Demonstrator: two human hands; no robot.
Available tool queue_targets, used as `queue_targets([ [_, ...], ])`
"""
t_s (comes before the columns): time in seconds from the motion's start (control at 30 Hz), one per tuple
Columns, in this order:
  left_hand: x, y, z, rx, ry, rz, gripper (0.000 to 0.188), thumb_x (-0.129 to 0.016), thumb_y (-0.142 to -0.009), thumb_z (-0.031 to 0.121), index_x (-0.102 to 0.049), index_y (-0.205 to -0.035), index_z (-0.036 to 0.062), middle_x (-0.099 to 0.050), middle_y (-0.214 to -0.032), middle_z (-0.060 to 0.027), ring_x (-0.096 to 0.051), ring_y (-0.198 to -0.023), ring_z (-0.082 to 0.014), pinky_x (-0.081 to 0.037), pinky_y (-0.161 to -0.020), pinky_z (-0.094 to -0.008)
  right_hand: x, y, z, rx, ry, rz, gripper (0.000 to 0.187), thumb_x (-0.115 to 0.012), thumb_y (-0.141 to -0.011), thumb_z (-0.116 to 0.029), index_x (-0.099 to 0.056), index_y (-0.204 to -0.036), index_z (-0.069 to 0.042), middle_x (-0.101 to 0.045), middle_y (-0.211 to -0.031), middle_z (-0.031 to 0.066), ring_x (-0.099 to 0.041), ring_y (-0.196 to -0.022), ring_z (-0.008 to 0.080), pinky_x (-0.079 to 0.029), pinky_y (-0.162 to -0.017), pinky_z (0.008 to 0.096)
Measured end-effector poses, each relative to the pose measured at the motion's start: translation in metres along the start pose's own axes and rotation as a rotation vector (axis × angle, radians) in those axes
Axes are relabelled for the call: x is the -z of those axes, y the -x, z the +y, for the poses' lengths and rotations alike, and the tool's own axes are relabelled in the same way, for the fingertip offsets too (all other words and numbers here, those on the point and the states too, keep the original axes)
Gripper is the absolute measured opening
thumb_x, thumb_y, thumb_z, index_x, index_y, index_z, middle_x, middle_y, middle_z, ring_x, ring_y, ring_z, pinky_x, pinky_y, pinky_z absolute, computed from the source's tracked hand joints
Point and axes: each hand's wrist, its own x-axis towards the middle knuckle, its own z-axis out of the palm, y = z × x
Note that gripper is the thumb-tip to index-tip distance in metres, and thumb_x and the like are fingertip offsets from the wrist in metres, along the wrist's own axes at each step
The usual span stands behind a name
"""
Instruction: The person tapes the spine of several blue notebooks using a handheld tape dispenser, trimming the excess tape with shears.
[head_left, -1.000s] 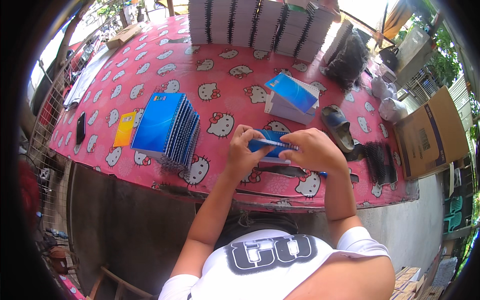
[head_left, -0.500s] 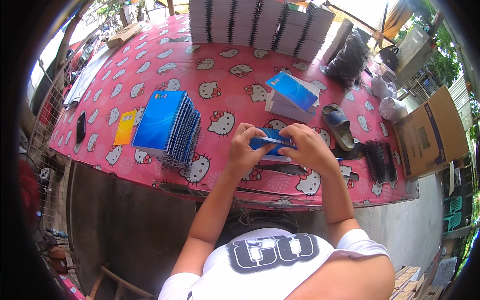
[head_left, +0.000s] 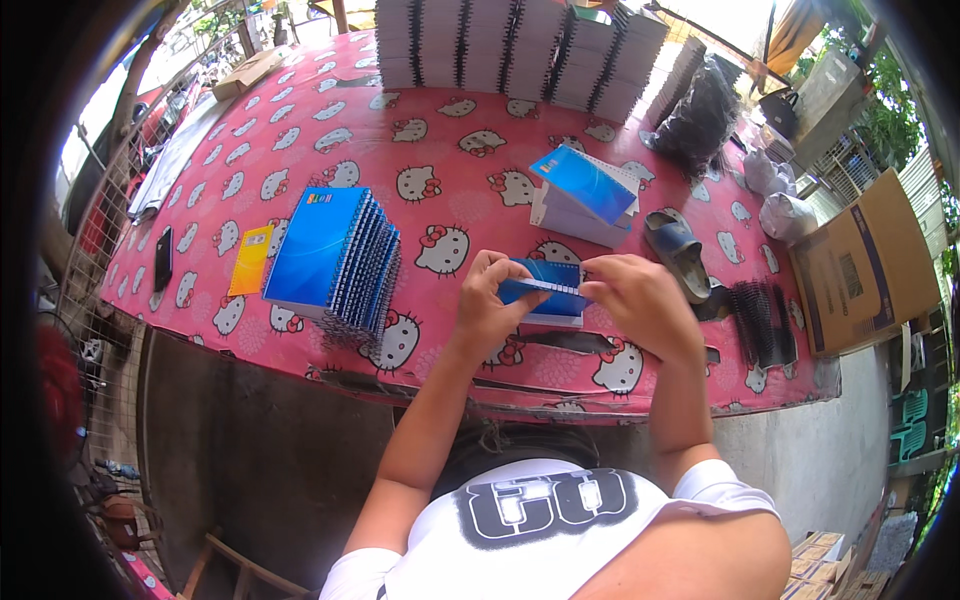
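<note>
My left hand (head_left: pixel 496 300) is closed round the left end of a small blue notebook (head_left: pixel 545 285), held with its hole-punched edge tilted up. Beneath it, another blue-covered stack (head_left: pixel 553 320) rests on the table. At the right end of the punched edge is my right hand (head_left: pixel 640 300), its thumb and fingertips pinched together; what they hold, if anything, is too small to make out. To the left stands a tall pile of blue spiral notebooks (head_left: pixel 318 248). Beyond my hands, a blue cover (head_left: pixel 585 183) lies askew on a stack of white pages (head_left: pixel 580 220).
A pink patterned cloth (head_left: pixel 440 195) covers the table. On it lie a yellow booklet (head_left: pixel 250 260), a phone (head_left: pixel 163 258), a slipper (head_left: pixel 678 256) and black binding coils (head_left: pixel 763 320). Tall page stacks (head_left: pixel 490 45) and a black plastic bag (head_left: pixel 698 125) stand behind. A cardboard box (head_left: pixel 865 265) is at right.
My right hand has shifted right and its forearm has swung outward, leaving the notebook's middle for the end of its punched edge. My left hand keeps its hold almost unmoved.
</note>
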Motion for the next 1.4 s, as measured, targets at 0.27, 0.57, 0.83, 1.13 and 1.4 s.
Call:
queue_targets([
  [0.27,0.003,-0.002,0.0,-0.05,-0.023,-0.04,0.026,-0.083,-0.067,0.007,-0.066,-0.086,0.0037,-0.053,-0.092,-0.0059,-0.059,-0.081,-0.0186,-0.05,-0.068,-0.0318,-0.009,-0.025,-0.001,-0.023,-0.002,-0.416,0.033,-0.072,-0.076,-0.032,-0.065,-0.088,-0.003,-0.067,-0.085,0.0187,-0.065,-0.087,0.0373,-0.05,-0.076,0.0466],
  [0.57,0.002,-0.004,-0.001,-0.009,0.042,-0.037,0.031,-0.084,-0.067,0.01,-0.065,-0.09,0.0057,-0.057,-0.089,-0.0043,-0.058,-0.082,-0.0167,-0.048,-0.071,-0.0299,-0.011,-0.033,-0.013,-0.011,0.064,-0.445,0.027,-0.073,-0.077,-0.026,-0.069,-0.089,-0.002,-0.068,-0.084,0.0187,-0.066,-0.084,0.036,-0.051,-0.073,0.0455],
  [0.83,0.004,-0.002,-0.006,0.093,0.191,-0.133,0.06,-0.076,-0.077,0.006,-0.045,-0.128,0.0093,-0.052,-0.091,-0.0044,-0.055,-0.083,-0.0136,-0.048,-0.071,-0.0297,-0.021,-0.041,-0.018,0.012,0.126,-0.528,0.031,-0.073,-0.074,-0.03,-0.069,-0.089,-0.003,-0.068,-0.082,0.0173,-0.066,-0.084,0.0362,-0.052,-0.074,0.0448],
  [1.13,0.009,0.02,-0.029,0.093,0.376,0.001,0.043,-0.069,-0.084,-0.005,-0.055,-0.123,0.0042,-0.064,-0.105,-0.0076,-0.063,-0.094,-0.0126,-0.051,-0.08,-0.0266,-0.033,-0.043,-0.015,-0.008,0.146,-0.572,0.032,-0.073,-0.075,-0.031,-0.065,-0.09,-0.003,-0.067,-0.089,0.0184,-0.064,-0.089,0.0368,-0.05,-0.078,0.0458],
  [1.4,0.018,0.014,-0.018,0.248,0.444,0.081,0.033,-0.066,-0.085,-0.008,-0.065,-0.116,-0.0001,-0.069,-0.106,-0.0084,-0.065,-0.098,-0.0127,-0.053,-0.084,-0.0258,-0.035,-0.061,-0.022,0.077,0.118,-0.583,0.035,-0.074,-0.075,-0.031,-0.066,-0.097,-0.004,-0.067,-0.087,0.0182,-0.065,-0.086,0.0371,-0.05,-0.075,0.0449],
])
